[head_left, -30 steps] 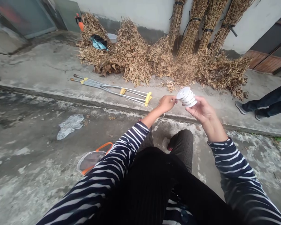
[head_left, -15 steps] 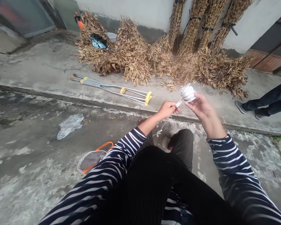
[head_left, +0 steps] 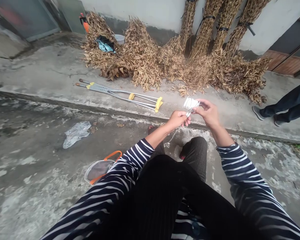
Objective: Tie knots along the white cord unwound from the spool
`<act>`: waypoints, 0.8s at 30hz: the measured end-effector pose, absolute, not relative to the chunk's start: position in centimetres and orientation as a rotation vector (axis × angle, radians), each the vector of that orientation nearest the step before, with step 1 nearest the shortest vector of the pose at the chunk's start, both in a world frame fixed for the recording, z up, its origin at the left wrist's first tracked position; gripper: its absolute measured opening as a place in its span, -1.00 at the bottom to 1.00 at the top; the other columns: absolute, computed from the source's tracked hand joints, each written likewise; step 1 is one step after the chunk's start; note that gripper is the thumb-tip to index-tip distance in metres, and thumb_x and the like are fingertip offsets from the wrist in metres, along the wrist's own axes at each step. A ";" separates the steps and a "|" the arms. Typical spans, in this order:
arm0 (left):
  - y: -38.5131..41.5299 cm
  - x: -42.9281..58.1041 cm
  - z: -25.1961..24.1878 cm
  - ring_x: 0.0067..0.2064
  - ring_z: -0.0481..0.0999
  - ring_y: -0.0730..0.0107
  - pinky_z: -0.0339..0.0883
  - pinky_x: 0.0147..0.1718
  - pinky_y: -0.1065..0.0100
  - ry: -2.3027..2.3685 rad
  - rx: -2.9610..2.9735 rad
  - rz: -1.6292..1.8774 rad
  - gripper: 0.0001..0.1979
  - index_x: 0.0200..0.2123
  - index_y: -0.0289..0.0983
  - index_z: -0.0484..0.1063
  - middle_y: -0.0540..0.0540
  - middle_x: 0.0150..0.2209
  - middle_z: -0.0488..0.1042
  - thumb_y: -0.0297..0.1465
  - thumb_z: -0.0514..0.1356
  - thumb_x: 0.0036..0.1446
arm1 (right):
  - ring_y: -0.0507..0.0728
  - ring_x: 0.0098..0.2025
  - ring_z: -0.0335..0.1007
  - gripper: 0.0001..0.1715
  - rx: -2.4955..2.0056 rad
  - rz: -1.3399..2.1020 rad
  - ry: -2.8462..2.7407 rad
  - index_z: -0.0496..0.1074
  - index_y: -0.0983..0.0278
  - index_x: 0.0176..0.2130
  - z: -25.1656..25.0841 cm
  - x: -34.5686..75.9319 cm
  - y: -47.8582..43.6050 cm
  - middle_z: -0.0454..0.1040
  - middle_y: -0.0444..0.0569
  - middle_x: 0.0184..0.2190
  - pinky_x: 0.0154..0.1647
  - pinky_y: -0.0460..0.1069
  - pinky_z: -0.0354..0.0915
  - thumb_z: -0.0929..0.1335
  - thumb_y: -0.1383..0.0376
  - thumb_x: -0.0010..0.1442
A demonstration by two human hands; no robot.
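Note:
In front of me, above the edge of the concrete step, is a roll of white strap with thin dark lines (head_left: 189,103). My right hand (head_left: 208,112) is closed on the roll's right side, thumb and fingers gripping it. Just left of and below it, my left hand (head_left: 178,119) pinches a short length of the strap that comes off the roll. The two hands are close together, their fingertips nearly meeting at the strap. Exactly what kind of strap or tape this is, I cannot make out.
A pair of crutches with yellow pads (head_left: 130,96) lies on the raised concrete. Dried plant bundles (head_left: 145,56) line the wall. A clear plastic bag (head_left: 77,133) and an orange-handled bag (head_left: 100,168) are on the lower ground. A person's legs (head_left: 286,103) stand at right.
My right hand has moved left and slightly down with the roll, which is turned and now closer to my left hand. My left hand has barely moved.

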State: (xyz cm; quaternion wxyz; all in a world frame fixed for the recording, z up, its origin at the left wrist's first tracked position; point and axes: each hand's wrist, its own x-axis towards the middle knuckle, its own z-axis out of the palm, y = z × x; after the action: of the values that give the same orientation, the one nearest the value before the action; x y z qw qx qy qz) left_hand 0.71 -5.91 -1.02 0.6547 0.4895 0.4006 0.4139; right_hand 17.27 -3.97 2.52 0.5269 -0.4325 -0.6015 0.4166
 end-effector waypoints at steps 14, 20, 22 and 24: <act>-6.4 1.1 -1.4 -0.52 0.53 0.54 0.16 -0.64 0.57 0.953 1.029 0.942 -0.74 -0.50 -0.39 0.44 -0.10 -0.47 0.57 -0.61 0.09 0.23 | 0.27 0.06 0.45 -0.39 -1.049 0.721 -1.522 0.58 0.14 -0.13 1.9 16.5 -5.4 0.36 0.02 0.05 -0.02 0.19 0.61 0.64 -0.04 -0.12; -6.4 1.7 -2.1 -0.45 0.54 0.52 0.21 -0.63 0.58 0.982 0.945 1.009 -0.72 -0.51 -0.37 0.46 -0.12 -0.40 0.60 -0.58 0.07 0.22 | 0.25 0.06 0.43 -0.43 -1.020 0.604 -1.569 0.57 0.12 -0.09 1.7 16.0 -5.9 0.35 0.03 0.03 0.02 0.15 0.61 0.62 -0.01 -0.06; -6.6 1.5 -2.0 -0.40 0.55 0.49 0.25 -0.61 0.58 0.968 0.951 1.030 -0.73 -0.52 -0.37 0.47 -0.13 -0.39 0.59 -0.57 0.09 0.21 | 0.25 0.07 0.42 -0.46 -1.020 0.568 -1.591 0.57 0.12 -0.08 1.2 16.5 -5.7 0.33 0.04 0.02 0.01 0.14 0.61 0.60 0.00 -0.02; -6.9 1.0 -1.7 -0.36 0.57 0.48 0.29 -0.58 0.58 0.948 0.971 1.018 -0.74 -0.52 -0.37 0.49 -0.15 -0.36 0.61 -0.56 0.11 0.19 | 0.25 0.08 0.41 -0.46 -1.029 0.550 -1.598 0.56 0.13 -0.07 0.7 17.2 -5.4 0.31 0.04 0.02 0.01 0.13 0.61 0.60 -0.01 0.00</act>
State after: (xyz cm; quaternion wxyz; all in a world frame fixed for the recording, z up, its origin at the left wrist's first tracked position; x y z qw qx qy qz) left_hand 0.97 -6.90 -1.65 0.6611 0.4295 0.4193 0.4502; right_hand 17.17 -5.40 0.67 0.5490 -0.4347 -0.6750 0.2323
